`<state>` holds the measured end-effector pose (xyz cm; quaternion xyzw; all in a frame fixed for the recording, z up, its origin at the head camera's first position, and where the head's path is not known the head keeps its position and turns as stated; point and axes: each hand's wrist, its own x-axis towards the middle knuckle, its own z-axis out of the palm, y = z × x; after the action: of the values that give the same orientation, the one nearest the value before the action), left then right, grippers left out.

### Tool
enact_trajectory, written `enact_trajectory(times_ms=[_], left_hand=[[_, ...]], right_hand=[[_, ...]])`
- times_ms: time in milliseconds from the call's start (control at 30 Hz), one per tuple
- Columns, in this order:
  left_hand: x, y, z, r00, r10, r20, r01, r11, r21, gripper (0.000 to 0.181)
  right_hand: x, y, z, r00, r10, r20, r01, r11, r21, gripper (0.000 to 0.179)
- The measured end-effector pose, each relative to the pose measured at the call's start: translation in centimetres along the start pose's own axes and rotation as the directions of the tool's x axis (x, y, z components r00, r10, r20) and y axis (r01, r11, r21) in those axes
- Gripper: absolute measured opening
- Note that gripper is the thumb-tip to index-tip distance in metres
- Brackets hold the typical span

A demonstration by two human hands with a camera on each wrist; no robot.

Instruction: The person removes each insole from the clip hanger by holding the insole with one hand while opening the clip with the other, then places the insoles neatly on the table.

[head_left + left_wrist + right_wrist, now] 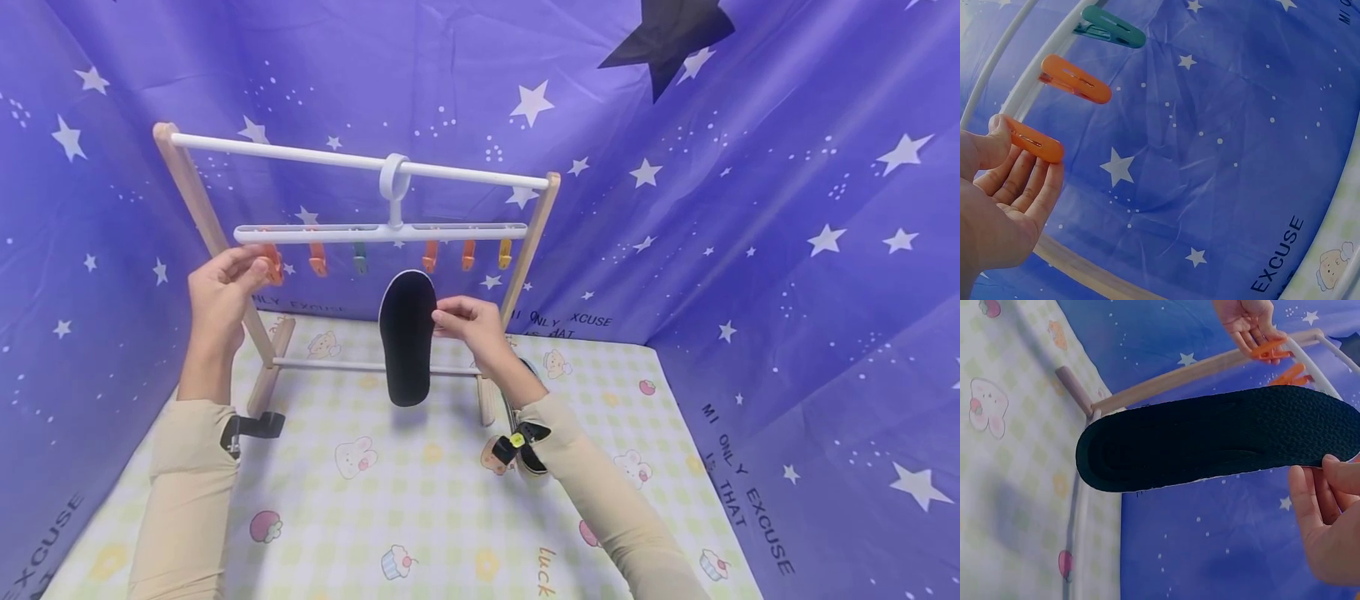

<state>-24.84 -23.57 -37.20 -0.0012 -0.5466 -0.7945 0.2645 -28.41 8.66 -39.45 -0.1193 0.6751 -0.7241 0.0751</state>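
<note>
A black insole (408,342) with a thin white edge hangs upright below the white clip hanger (322,235). My right hand (472,327) pinches it by its right edge, thumb on the dark face in the right wrist view. At the hanger's left end my left hand (223,292) holds an orange clip (1038,142) between thumb and fingers. Another orange clip (318,258) and a green clip (361,257) hang beside it. Farther right are two more orange clips (430,256) and a yellow clip (506,252).
The hanger's ring loops over the white top bar (285,153) of a wooden-legged rack (531,250). A checked cloth (315,500) with cartoon prints covers the table. Behind my right wrist lies a dark, pale-edged item (534,462), partly hidden. Purple star-printed curtains (750,275) enclose the space.
</note>
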Motion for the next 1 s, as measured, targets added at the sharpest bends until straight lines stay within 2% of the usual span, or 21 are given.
enact_trajectory(times_ms=[433,733,1000], left_hand=[[-0.2,-0.3,0.2,0.999,0.029,0.024,-0.027,0.997,-0.078,0.008],[-0.3,-0.5,0.5,0.998,0.056,0.029,-0.054,0.995,-0.083,0.009],[-0.2,-0.7,0.4,0.998,0.066,0.02,-0.064,0.992,-0.109,0.011]], right_hand=[[0.0,0.3,-3.9,0.996,0.027,-0.082,-0.03,0.999,-0.03,0.016],[-0.2,0.0,-6.2,0.989,0.063,-0.132,-0.066,0.998,-0.019,0.01],[-0.5,-0.5,-7.8,0.985,0.076,-0.153,-0.085,0.995,-0.053,0.013]])
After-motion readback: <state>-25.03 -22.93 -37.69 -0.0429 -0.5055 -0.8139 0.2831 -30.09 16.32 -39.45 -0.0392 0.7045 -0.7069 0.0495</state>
